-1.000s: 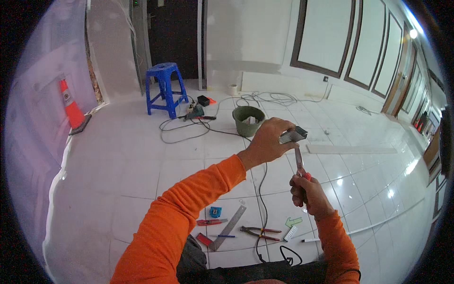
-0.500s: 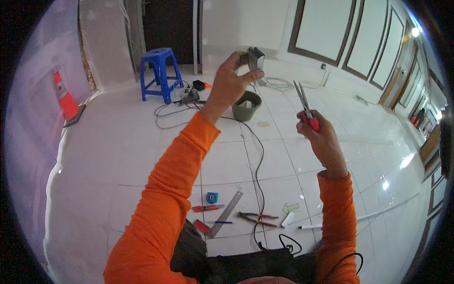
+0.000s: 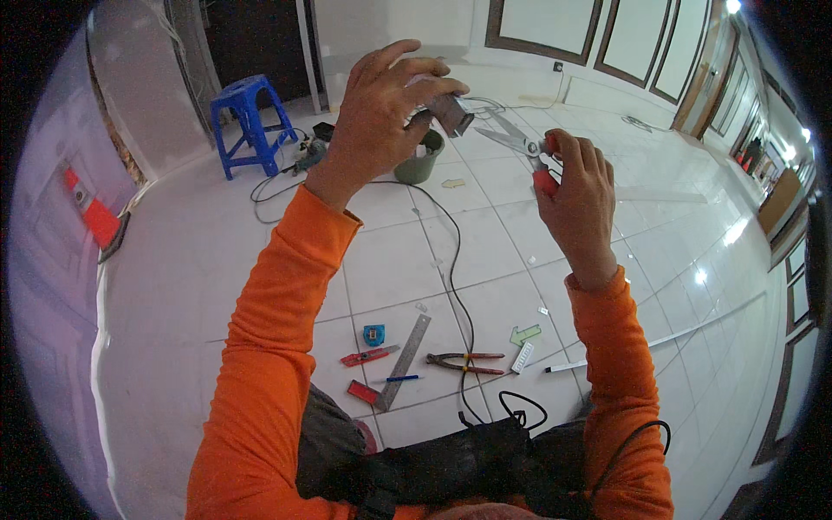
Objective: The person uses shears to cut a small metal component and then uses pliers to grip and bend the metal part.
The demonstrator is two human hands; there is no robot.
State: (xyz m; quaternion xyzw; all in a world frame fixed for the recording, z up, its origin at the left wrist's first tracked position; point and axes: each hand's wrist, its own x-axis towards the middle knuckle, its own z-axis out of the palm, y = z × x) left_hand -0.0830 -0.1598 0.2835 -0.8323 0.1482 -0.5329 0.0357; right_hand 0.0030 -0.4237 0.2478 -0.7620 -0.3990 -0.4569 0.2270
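Scissors (image 3: 531, 149) have swung leftward, blades (image 3: 513, 132) now spread just beside the metal piece (image 3: 451, 113). Left hand (image 3: 381, 106) clamps that piece by its sides—apparently leaving its end exposed; right hand (image 3: 580, 180) grips the red handles (image 3: 545, 181)—held apart, presumably keeping the blades spread.

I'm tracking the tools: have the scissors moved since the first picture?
Yes: the scissors went up the view, from below the bucket to about its level.

Grey metal piece (image 3: 452, 116) in left hand (image 3: 380, 111), red-handled scissors (image 3: 532, 148), blades apart, in right hand (image 3: 579, 195).
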